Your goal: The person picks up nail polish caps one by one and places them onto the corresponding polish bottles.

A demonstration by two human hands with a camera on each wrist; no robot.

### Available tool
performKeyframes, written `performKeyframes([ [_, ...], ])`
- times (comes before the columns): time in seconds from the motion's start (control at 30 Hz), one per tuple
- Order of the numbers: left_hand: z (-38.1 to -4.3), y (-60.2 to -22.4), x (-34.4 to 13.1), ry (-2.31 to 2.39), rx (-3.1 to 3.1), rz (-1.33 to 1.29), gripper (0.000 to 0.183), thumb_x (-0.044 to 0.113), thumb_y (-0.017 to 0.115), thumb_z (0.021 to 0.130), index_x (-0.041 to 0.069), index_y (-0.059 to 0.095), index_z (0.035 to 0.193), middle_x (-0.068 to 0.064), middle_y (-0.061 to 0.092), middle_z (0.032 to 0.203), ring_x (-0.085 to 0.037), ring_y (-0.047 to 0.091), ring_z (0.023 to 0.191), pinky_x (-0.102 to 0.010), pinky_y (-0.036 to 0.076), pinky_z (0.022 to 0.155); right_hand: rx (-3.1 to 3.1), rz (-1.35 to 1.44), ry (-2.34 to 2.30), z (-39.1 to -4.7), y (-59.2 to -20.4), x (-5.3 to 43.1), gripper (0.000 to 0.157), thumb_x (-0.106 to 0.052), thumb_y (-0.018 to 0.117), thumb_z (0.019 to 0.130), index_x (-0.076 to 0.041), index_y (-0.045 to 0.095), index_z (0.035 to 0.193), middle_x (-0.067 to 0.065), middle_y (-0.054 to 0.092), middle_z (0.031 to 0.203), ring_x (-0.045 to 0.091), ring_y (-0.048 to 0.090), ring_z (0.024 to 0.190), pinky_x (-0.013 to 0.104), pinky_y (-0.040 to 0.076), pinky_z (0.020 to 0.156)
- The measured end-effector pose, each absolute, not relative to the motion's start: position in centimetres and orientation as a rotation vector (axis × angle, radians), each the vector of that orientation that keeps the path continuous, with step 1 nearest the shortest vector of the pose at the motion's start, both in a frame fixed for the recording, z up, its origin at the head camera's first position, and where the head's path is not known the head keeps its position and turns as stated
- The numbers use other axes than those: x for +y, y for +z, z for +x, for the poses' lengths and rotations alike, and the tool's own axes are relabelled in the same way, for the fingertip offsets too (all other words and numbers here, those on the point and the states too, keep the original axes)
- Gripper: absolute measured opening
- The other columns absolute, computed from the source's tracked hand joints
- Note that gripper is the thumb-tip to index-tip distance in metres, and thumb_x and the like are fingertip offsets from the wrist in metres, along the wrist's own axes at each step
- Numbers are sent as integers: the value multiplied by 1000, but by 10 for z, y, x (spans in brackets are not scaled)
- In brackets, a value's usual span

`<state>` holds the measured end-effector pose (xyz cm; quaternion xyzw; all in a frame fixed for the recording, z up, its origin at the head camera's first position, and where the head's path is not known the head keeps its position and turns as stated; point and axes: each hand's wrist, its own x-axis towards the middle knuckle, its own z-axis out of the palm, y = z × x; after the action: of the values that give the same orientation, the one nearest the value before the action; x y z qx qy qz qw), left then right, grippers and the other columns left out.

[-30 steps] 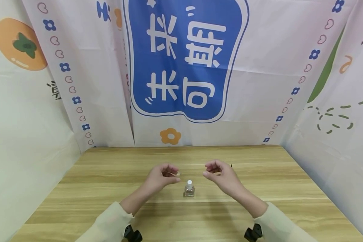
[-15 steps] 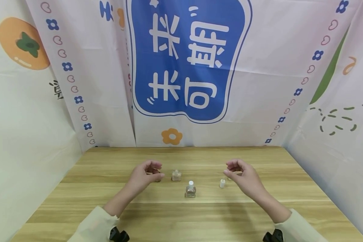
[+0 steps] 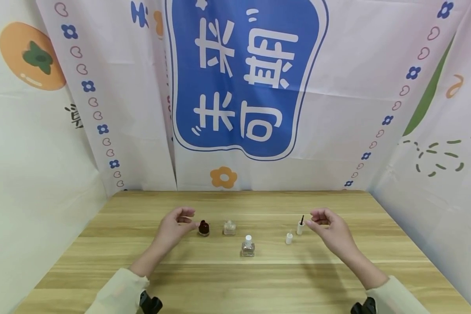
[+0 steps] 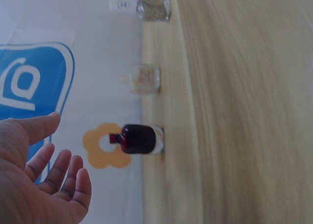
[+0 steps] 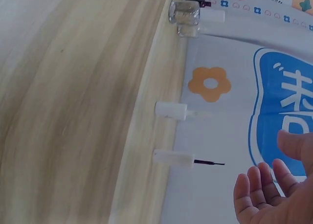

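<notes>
My left hand (image 3: 175, 227) hovers just left of an uncapped nail polish bottle of dark red (image 3: 204, 228), its fingers loosely bent around nothing. To the right of that bottle stands an uncapped pale nail polish bottle (image 3: 229, 228). Nearer me is a capped clear nail polish bottle (image 3: 248, 248) with a white cap. On the right, two white brush caps stand brush-up: one with a pale brush (image 3: 289, 238), the other with a dark brush (image 5: 209, 162). Beside the dark-brush cap floats my right hand (image 3: 331, 231), empty, fingers relaxed and apart from it in the right wrist view.
All the bottles and caps stand on a wood-grain table (image 3: 235, 288). A printed white cloth (image 3: 329, 131) hangs behind the table's back edge, and side cloths flank it left and right.
Both hands have drawn apart, left hand leftward and right hand rightward. The red and pale bottles and both brush caps have come out from behind them. The capped bottle stays put.
</notes>
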<state>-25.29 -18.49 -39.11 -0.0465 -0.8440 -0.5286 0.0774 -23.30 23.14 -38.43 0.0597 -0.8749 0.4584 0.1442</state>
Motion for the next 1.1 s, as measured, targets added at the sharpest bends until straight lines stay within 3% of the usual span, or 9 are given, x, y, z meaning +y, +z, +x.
performKeyframes([
  [0.37, -270, -409, -191, -1591, -2614, -154, 47, 14, 76, 84, 2, 57, 126, -14, 56, 125, -28, 54, 107, -36, 52, 81, -2584, 100, 1335, -251, -404, 244, 33, -13, 71, 89, 5, 58, 114, 13, 62, 101, 24, 59, 91, 23, 51, 73],
  [0.63, -280, -419, -188, -1578, -2666, -180, 51, 13, 76, 84, 3, 55, 129, -19, 52, 130, -32, 52, 112, -40, 52, 81, -2638, 99, 1320, -263, -418, 246, 39, -11, 73, 86, 10, 55, 113, 17, 63, 100, 32, 62, 94, 44, 51, 86],
  [1.1, -293, -436, -176, -1450, -2724, -215, 50, 2, 81, 75, -1, 59, 120, -9, 63, 111, -25, 59, 96, -42, 51, 82, -2746, 142, 1402, -276, -434, 242, 43, -6, 76, 81, 10, 56, 115, 16, 63, 102, 33, 61, 98, 44, 51, 85],
])
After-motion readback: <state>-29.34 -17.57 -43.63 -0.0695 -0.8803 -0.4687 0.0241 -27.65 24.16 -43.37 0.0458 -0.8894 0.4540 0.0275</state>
